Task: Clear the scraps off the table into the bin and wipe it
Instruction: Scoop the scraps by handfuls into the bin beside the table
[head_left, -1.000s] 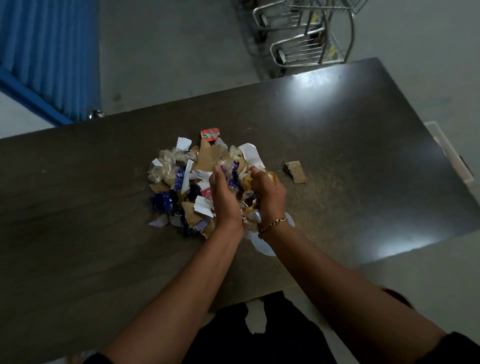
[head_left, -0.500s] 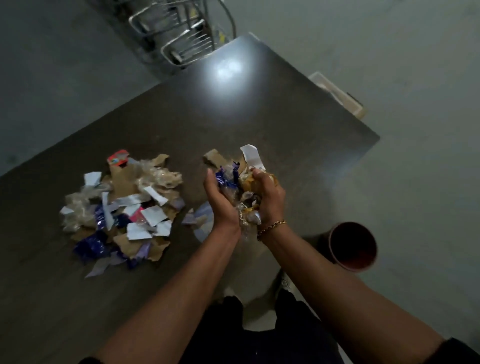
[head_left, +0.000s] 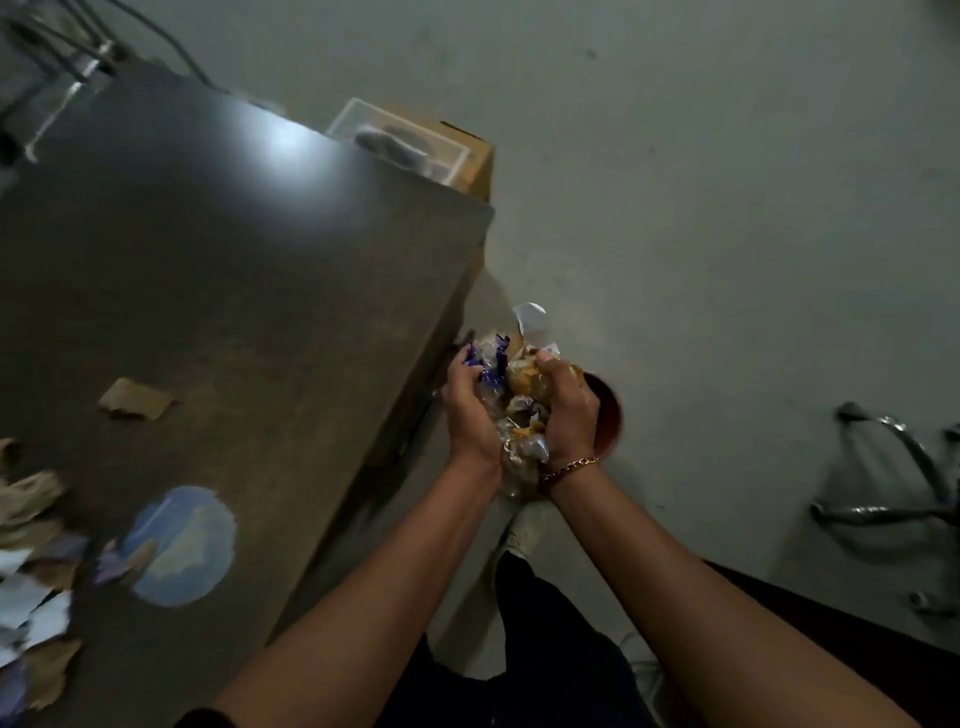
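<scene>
My left hand (head_left: 466, 410) and my right hand (head_left: 566, 410) together clutch a bundle of scraps (head_left: 511, 384): clear plastic wrap, blue foil, brown bits and a white paper strip sticking up. The bundle is off the right edge of the dark table (head_left: 234, 270), beside a round red bin (head_left: 605, 415) on the floor, which my right hand partly hides. A brown cardboard scrap (head_left: 136, 399) lies alone on the table. More scraps (head_left: 31, 561) and a round pale blue piece (head_left: 182, 545) lie at the lower left.
A cardboard box (head_left: 470, 156) with a clear container on it stands past the table's far corner. Chair legs (head_left: 893, 478) reach in from the right over the grey floor. Metal frames (head_left: 62, 57) stand at the top left.
Both hands lifted a handful from the pile and carried it right, past the table's edge to beside the red bin. The view swung right with them.
</scene>
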